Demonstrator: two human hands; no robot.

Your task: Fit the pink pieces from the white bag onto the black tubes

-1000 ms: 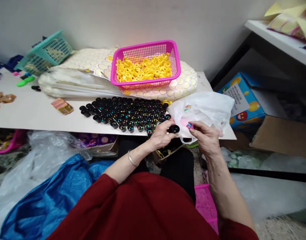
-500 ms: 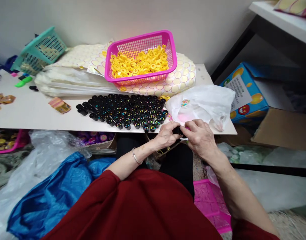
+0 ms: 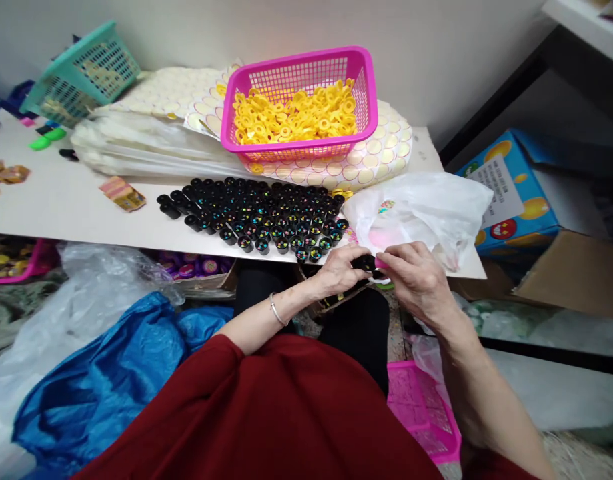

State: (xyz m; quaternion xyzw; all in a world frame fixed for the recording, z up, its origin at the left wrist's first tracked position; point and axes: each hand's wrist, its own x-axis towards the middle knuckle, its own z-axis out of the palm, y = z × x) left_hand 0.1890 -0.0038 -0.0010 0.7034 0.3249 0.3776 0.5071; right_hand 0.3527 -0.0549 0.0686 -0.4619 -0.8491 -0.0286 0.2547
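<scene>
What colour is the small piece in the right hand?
The small piece is pink; head view.

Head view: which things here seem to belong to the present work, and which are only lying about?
Probably part of the work:
black piece in the left hand
pink piece in the right hand
group of black cups
white plastic bag near the right hand

Probably just lying about:
orange packet
teal basket
blue plastic sheet

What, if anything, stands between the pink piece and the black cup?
Nothing visible: the left hand holds the black cup, and the right hand holds the pink piece apparently right at the cup's end. The white bag lies beyond them.
</scene>
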